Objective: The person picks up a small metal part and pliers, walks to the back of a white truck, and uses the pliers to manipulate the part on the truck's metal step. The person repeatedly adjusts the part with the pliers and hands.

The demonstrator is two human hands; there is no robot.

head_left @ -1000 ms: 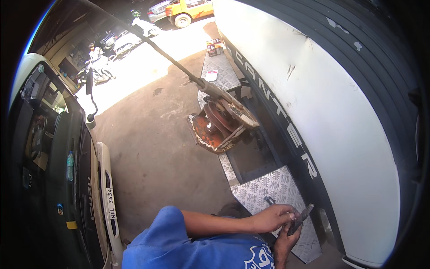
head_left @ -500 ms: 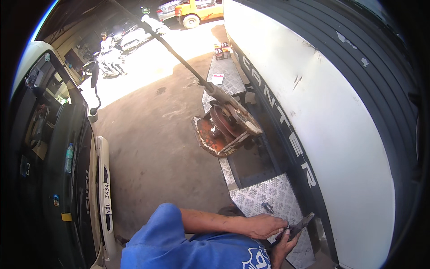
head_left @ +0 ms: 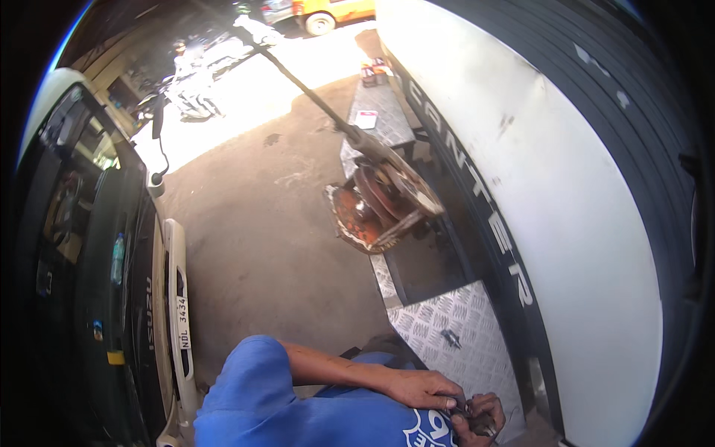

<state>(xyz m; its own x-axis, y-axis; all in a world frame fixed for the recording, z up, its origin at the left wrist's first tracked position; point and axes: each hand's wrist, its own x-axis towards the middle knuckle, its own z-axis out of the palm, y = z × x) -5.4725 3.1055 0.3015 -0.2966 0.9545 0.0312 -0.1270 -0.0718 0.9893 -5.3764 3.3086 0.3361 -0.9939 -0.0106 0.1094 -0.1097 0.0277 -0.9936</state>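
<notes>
Low at the right, close to my blue shirt, my left hand (head_left: 426,389) and my right hand (head_left: 482,419) meet around a small dark object (head_left: 463,407). The left fingers are closed at its upper side. My right hand wraps it from the other side. Most of the object is covered by fingers, so I cannot tell its kind. Just beyond the hands, a small metal fitting (head_left: 451,339) lies on a silver tread-plate step (head_left: 424,316).
A rusty orange metal frame with a pulley-like wheel (head_left: 365,205) and a long pole (head_left: 298,82) stands ahead. A white truck panel (head_left: 536,134) borders the right; a dark vehicle front (head_left: 112,283) stands left. Small boxes (head_left: 375,71) sit on the far step (head_left: 387,127).
Both hands have drawn down toward my body with the dark object. Its flat grey end, which stuck out before, no longer shows. The view has shifted slightly.
</notes>
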